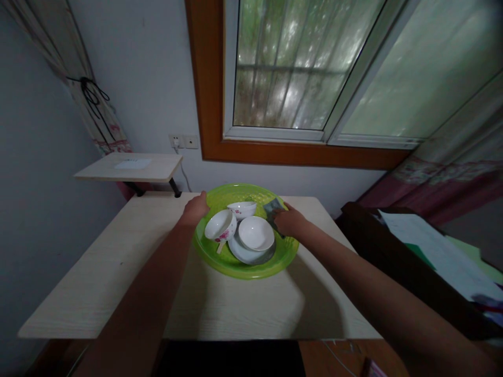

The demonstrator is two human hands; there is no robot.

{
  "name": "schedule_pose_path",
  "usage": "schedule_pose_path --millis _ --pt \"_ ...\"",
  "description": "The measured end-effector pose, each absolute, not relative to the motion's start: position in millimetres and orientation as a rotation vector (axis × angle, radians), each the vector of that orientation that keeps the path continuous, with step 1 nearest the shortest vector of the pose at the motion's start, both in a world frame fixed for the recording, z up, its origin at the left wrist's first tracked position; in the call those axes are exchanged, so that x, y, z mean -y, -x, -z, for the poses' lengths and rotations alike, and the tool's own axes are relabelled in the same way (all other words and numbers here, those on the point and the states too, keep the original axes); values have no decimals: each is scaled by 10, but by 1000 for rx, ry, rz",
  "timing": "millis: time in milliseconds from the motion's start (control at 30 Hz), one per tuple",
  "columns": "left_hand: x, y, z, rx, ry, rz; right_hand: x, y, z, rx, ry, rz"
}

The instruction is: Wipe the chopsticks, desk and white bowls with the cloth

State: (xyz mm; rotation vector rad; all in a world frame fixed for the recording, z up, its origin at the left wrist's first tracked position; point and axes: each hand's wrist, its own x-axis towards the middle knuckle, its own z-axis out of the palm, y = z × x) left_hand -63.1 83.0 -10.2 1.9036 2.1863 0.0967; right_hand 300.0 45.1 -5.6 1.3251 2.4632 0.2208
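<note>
A round lime-green plastic basin (243,271) is over the light wooden table. My left hand (195,208) is closed on its left rim. At the right rim my right hand (290,220) is also closed, its fingers reaching inside against a grey-green cloth (272,208). Inside the basin, a white bowl (256,233) sits upright on a white plate (251,257). Two floral white bowls lie beside it: a tilted bowl (220,226) at the left and another bowl (242,210) behind. A pale handle-like stick (220,247) pokes out beneath the tilted bowl.
The table (251,314) stands against a wall under a window. A small raised shelf (157,165) with a paper on it is at the back left, near a wall socket (176,141) with a plugged-in cord. Papers (436,251) lie on dark furniture at the right.
</note>
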Motion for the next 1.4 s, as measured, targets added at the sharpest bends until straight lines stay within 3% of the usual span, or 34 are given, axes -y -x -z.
schedule_pose_path --millis 533,733,900,1233,1400 --pt "-792 610 74 -2200 -1888 -106 152 -2787 -746 -2173 -1303 362" --pt "-750 588 24 -2189 -1899 -105 150 -2880 -807 -2181 -1263 574" --pt "-782 600 37 -2193 -1907 -77 -39 -2920 -671 -2144 -1289 462" --pt "-802 615 42 -2172 -1927 -78 -569 -2874 -232 -2398 -1222 -186" --pt "-797 604 38 -2179 -1913 -83 -581 -2957 -158 -2526 -1184 -249"
